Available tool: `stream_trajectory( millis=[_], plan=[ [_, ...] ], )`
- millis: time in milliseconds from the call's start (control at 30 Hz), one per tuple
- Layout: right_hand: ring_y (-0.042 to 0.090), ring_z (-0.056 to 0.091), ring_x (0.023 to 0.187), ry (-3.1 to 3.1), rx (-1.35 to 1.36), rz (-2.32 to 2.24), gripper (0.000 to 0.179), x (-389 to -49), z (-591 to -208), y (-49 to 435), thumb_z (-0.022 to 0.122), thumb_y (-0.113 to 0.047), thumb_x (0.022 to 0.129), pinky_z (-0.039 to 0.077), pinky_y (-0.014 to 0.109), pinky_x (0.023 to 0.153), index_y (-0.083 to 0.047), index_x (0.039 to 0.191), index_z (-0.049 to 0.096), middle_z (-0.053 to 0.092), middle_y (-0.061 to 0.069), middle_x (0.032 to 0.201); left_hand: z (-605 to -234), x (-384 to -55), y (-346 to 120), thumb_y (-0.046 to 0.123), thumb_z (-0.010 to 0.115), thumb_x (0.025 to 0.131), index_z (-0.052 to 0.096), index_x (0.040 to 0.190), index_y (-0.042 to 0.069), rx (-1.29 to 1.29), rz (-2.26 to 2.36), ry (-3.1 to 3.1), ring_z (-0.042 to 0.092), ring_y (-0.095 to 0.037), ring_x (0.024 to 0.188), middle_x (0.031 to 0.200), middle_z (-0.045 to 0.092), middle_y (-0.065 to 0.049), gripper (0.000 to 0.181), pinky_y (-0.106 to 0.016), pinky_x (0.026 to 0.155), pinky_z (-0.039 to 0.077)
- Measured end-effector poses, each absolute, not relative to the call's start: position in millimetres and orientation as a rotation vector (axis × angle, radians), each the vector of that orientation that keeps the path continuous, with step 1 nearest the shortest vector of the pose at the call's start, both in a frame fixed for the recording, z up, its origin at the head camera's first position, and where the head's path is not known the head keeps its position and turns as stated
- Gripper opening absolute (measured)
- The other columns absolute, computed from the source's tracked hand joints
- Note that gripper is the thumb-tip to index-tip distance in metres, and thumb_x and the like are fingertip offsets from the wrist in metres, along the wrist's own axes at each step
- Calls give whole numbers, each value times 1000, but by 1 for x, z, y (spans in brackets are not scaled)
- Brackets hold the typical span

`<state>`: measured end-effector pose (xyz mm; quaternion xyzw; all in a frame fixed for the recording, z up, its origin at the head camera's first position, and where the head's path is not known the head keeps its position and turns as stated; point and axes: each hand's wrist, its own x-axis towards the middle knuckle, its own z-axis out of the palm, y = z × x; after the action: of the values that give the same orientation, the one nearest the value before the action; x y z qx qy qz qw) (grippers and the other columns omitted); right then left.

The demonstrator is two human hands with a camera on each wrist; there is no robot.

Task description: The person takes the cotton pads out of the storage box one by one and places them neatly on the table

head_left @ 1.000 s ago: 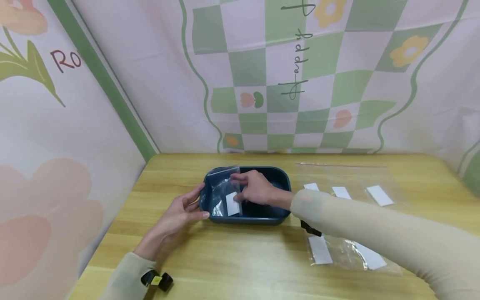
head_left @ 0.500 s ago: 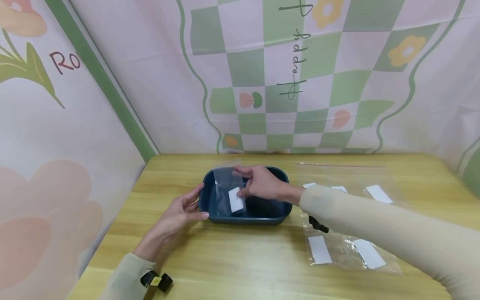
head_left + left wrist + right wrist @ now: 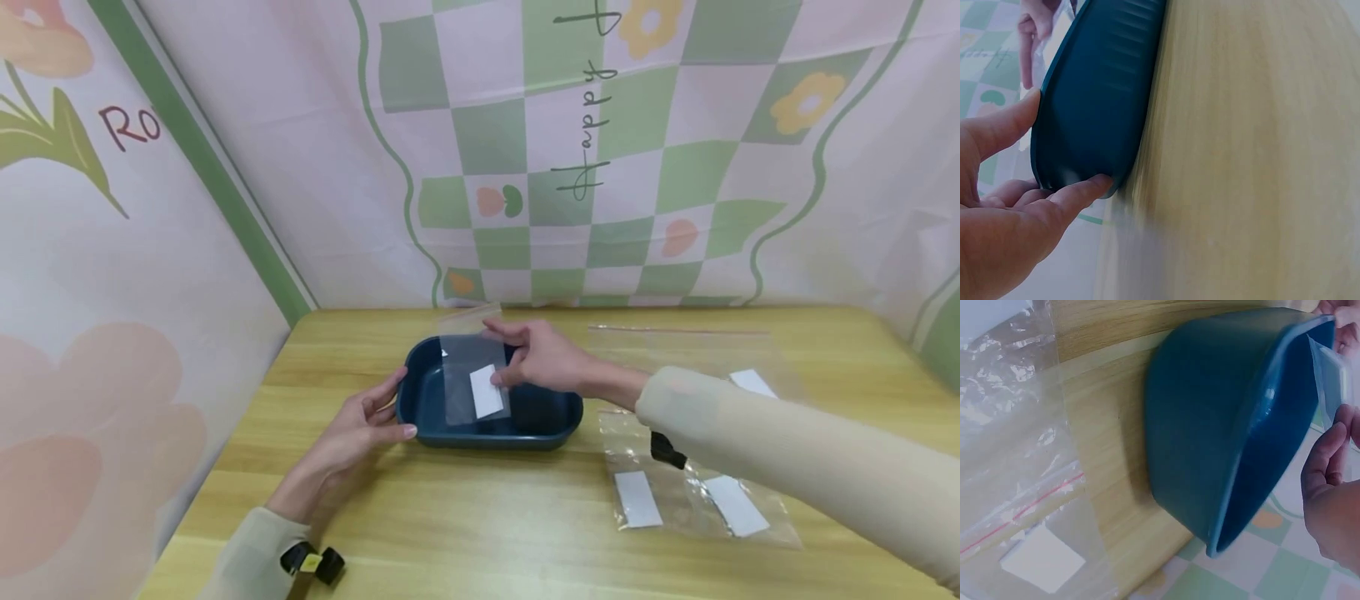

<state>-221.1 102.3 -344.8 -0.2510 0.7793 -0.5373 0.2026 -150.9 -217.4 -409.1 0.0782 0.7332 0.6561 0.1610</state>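
Note:
A dark blue plastic bin (image 3: 498, 442) stands on the wooden table. My left hand (image 3: 356, 427) grips its left end; in the left wrist view the thumb is at the rim and the fingers lie against the end wall (image 3: 1079, 144). Between thumb and fingers, my right hand (image 3: 551, 358) pinches a small clear zip bag (image 3: 461, 375) with a white card (image 3: 487, 393) in its lower part. The bag hangs upright over the bin's opening, its zip edge up and to the back. In the right wrist view the bag (image 3: 1327, 378) overlaps the bin's rim.
To the right, several clear zip bags (image 3: 678, 500) with white cards (image 3: 639, 499) lie flat, partly hidden under my right sleeve (image 3: 757, 442). A printed cloth wall (image 3: 615, 200) rises behind the table's back edge, and another panel (image 3: 172, 250) stands on the left.
My right hand has lifted the small zip bag from low in the bin and moved it a little right and back. The left hand has stayed at the bin's end.

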Motion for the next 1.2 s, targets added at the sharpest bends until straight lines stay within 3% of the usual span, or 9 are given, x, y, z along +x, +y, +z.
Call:
stream_trajectory(
  millis=[333,533,700,767,867,933,1033,1100,1200],
  plan=[
    [28,75,81,2173,-673,-1544,89,-209,-321,138,80,-2,91,61,32,81,-8,165,32,44,12,162,-412,-152,-214,-2,77,93,28,167,12,212,1845,2102,33,-41,151,173,20,-11,90,-40,113,45],
    [24,71,70,2170,-652,-1572,90,-197,-310,170,81,-2,89,62,30,84,-8,165,33,43,11,163,-412,-152,-214,-4,76,93,25,168,10,228,1858,2090,30,-41,152,174,17,-11,91,-36,112,45],
    [12,53,56,2193,-617,-1583,92,-180,-306,199,83,-4,88,63,32,82,-11,165,34,39,12,165,-414,-153,-215,-3,76,93,25,168,10,241,1857,2091,30,-42,151,174,16,-12,92,-34,111,46],
    [12,53,56,2206,-605,-1587,94,-172,-304,212,84,-5,87,63,33,81,-13,166,33,36,11,167,-414,-153,-215,-3,76,93,25,168,10,247,1857,2092,30,-43,151,174,16,-12,92,-35,111,46],
    [17,61,61,2255,-580,-1559,97,-160,-303,230,85,-9,87,63,33,82,-17,167,32,34,11,168,-413,-153,-214,-5,75,93,24,168,9,247,1868,2085,30,-43,151,174,16,-12,91,-35,110,48],
    [25,69,70,2300,-550,-1519,98,-153,-303,243,86,-13,87,62,33,86,-21,168,30,41,13,165,-412,-153,-215,-6,74,93,24,168,9,243,1874,2081,29,-43,151,174,16,-12,91,-35,109,48],
    [26,68,68,2366,-523,-1479,96,-146,-307,263,85,-14,89,62,31,88,-22,168,30,42,15,163,-412,-153,-215,-7,74,93,23,168,8,242,1882,2076,29,-43,151,174,16,-12,91,-34,109,48],
    [25,66,65,2409,-512,-1453,95,-141,-312,277,83,-12,90,62,31,87,-23,168,29,41,20,163,-412,-152,-215,-6,74,93,23,167,7,247,1882,2073,29,-43,152,174,15,-12,91,-34,109,48],
    [25,68,68,2455,-505,-1429,93,-134,-323,303,79,-7,93,62,40,91,-22,169,26,29,25,166,-411,-151,-215,-6,73,93,22,167,6,247,1883,2072,28,-43,152,174,14,-13,91,-34,110,47]
  ],
)
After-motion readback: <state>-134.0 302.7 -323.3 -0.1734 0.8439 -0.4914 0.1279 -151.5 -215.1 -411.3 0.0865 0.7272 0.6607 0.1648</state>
